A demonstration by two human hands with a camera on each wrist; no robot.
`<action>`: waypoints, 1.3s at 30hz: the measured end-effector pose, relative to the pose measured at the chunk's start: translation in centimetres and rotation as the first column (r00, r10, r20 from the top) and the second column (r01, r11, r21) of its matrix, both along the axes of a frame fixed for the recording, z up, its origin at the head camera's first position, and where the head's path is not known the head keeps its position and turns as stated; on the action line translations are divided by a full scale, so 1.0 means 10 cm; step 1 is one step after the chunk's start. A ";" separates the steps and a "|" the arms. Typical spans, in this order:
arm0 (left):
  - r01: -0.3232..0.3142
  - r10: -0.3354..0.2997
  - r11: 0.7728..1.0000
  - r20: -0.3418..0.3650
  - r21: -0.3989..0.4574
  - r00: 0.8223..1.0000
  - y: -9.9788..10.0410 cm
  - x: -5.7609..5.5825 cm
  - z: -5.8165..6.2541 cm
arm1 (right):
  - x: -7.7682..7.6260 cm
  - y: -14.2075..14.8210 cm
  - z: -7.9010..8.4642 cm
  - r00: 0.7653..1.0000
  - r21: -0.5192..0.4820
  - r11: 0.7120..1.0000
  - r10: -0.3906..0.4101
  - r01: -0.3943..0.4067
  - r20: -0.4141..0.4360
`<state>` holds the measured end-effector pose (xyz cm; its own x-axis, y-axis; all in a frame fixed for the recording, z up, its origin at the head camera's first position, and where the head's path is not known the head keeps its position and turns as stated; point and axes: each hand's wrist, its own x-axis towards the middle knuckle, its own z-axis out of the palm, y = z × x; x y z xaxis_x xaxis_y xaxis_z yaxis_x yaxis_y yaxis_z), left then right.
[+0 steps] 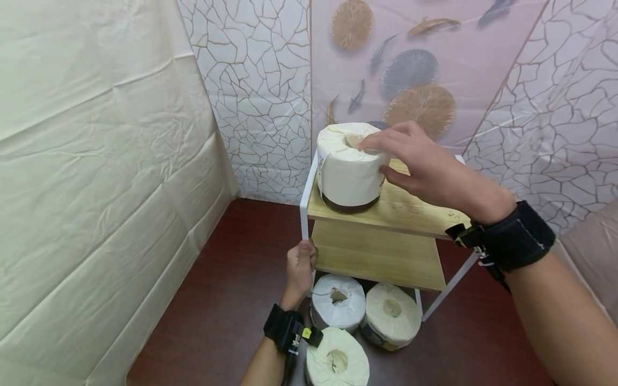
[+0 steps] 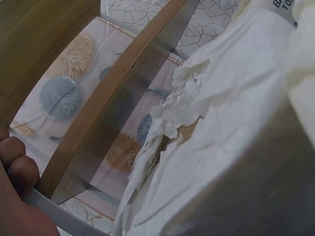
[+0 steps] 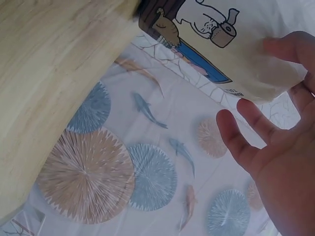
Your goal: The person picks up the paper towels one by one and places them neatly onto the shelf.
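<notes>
A large cream-wrapped toilet roll (image 1: 350, 174) with a dark band at its base stands at the left end of the rack's top shelf (image 1: 410, 209). My right hand (image 1: 425, 166) straddles its upper right side: fingers reach over the top to the core hole, the thumb lies against the outer wall. In the right wrist view, cartoon print shows on the toilet roll (image 3: 251, 54), and two fingers of my right hand (image 3: 280, 137) stand spread away from it. Lower down, my left hand (image 1: 300, 265) grips the rack's white metal post (image 1: 304, 222), its curled fingers (image 2: 22, 172) showing in the left wrist view.
Three more wrapped rolls stand low by the rack: a white one (image 1: 338, 303), a cream one (image 1: 392, 316) to its right, another cream one (image 1: 337, 358) nearest me. A lower wooden shelf (image 1: 376, 252) spans the rack. Pale sheeting (image 1: 106, 187) hangs at the left.
</notes>
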<state>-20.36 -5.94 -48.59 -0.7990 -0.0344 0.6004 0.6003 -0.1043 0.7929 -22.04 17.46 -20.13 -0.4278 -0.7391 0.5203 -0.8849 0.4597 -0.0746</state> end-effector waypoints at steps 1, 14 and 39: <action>0.001 -0.001 1.000 -0.002 -0.001 1.000 0.00 0.00 0.00 | 0.01 0.00 0.00 1.000 0.003 1.000 -0.006 0.006 -0.004; 0.006 -0.006 1.000 -0.011 0.007 1.000 0.02 0.00 -0.01 | 0.12 -0.04 0.03 0.994 0.020 0.997 -0.079 0.081 -0.071; 0.006 -0.005 1.000 -0.012 0.029 1.000 0.01 0.00 0.00 | 0.04 -0.03 0.04 0.993 0.058 0.991 -0.118 0.119 -0.021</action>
<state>-20.37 -5.84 -48.62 -0.7919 -0.0478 0.6087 0.6092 -0.1308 0.7822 -21.62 17.19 -19.71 -0.5051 -0.7135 0.4856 -0.8251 0.5642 -0.0293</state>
